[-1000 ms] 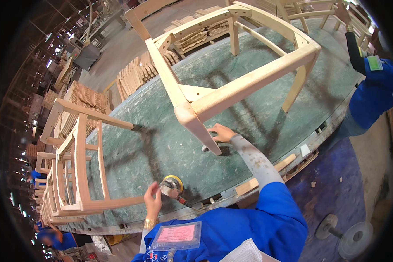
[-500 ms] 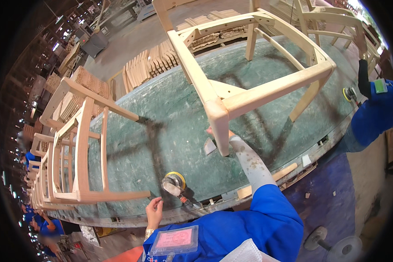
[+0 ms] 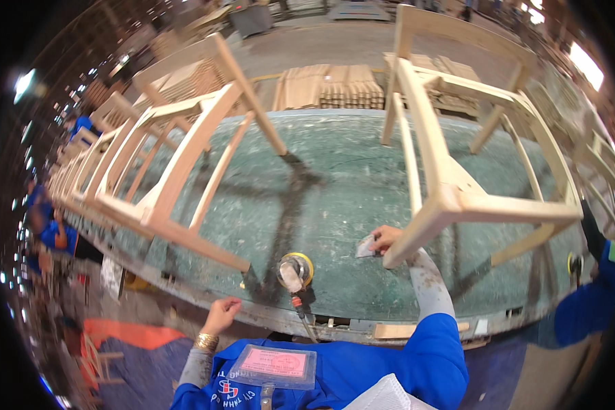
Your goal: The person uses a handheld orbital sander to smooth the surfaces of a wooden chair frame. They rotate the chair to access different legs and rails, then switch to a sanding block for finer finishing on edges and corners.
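My right hand (image 3: 387, 238) is closed on a small whitish-grey piece of sandpaper (image 3: 367, 247), low over the green tabletop (image 3: 335, 205). It reaches behind the front leg of a bare wooden chair frame (image 3: 451, 205), which hides part of the wrist. My left hand (image 3: 223, 315), a gold band at its wrist, hovers off the table's near edge with its fingers curled together; nothing shows in them. Between my hands an orbital sander (image 3: 295, 272) with a yellow-rimmed pad rests on the table, its hose running toward me.
Another chair frame (image 3: 184, 171) stands left, with a row of similar frames beyond. Stacked wooden parts (image 3: 330, 87) lie behind the table. A wood strip (image 3: 406, 331) lies along the near edge. At right is a co-worker's blue sleeve (image 3: 591, 301) near another sander (image 3: 575, 264).
My view has turned, shifting the chairs. My right hand has taken hold of the sandpaper that lay on the table. My left hand has drawn back from the left chair's leg.
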`<action>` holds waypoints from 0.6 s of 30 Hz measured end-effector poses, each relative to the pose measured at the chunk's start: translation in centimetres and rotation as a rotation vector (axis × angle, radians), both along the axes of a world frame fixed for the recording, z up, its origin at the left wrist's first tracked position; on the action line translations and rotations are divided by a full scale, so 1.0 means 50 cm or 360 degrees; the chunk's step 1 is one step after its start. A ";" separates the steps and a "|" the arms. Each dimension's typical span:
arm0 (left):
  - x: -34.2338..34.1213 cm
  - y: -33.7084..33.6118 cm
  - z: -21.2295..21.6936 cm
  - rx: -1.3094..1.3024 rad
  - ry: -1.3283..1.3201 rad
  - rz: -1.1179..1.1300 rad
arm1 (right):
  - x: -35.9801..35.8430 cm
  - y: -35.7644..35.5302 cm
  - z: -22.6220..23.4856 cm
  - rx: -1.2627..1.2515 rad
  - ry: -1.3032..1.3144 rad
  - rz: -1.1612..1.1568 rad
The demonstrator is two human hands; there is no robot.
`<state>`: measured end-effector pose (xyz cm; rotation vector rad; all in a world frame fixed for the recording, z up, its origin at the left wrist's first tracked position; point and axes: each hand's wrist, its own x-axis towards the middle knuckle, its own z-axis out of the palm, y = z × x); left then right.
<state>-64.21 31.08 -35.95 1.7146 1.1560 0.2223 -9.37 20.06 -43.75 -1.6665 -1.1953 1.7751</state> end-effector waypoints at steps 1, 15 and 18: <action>-0.018 -0.004 0.005 -0.0020 -0.0019 0.0068 | -0.002 0.002 -0.001 -0.0051 -0.0019 0.0002; -0.024 0.061 0.058 0.0504 -0.0395 0.0821 | -0.116 -0.349 -0.058 0.0356 -0.1033 -0.1781; 0.001 0.084 0.065 0.0682 -0.0296 0.0834 | -0.274 -0.386 0.019 0.0541 -0.1408 -0.1652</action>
